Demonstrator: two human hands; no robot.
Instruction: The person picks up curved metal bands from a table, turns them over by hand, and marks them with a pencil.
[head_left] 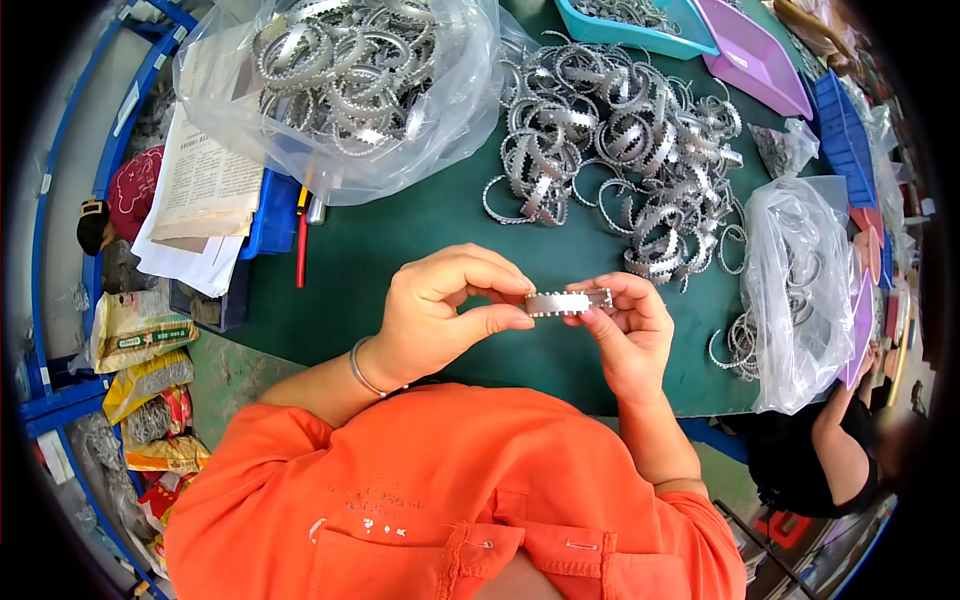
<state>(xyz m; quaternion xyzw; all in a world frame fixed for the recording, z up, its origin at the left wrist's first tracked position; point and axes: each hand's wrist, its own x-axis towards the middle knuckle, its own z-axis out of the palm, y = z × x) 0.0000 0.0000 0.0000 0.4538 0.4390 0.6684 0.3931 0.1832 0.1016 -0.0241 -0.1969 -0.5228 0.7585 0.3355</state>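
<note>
the printed sheet point(210, 172) is illegible; left hand point(420, 300) pinches a toothed metal ring point(553, 303). right hand point(637, 330) pinches its other side.

On your table point(350, 255), the ring pile point(632, 140) lies beyond the held ring point(556, 303), which sits between your left hand point(450, 298) and right hand point(630, 335). Left of the pile rests a ring-filled bag point(440, 150), with papers point(205, 190) farther left. Behind the pile are two bins point(640, 42); to its right and nearer you, another bag point(820, 340).
</note>
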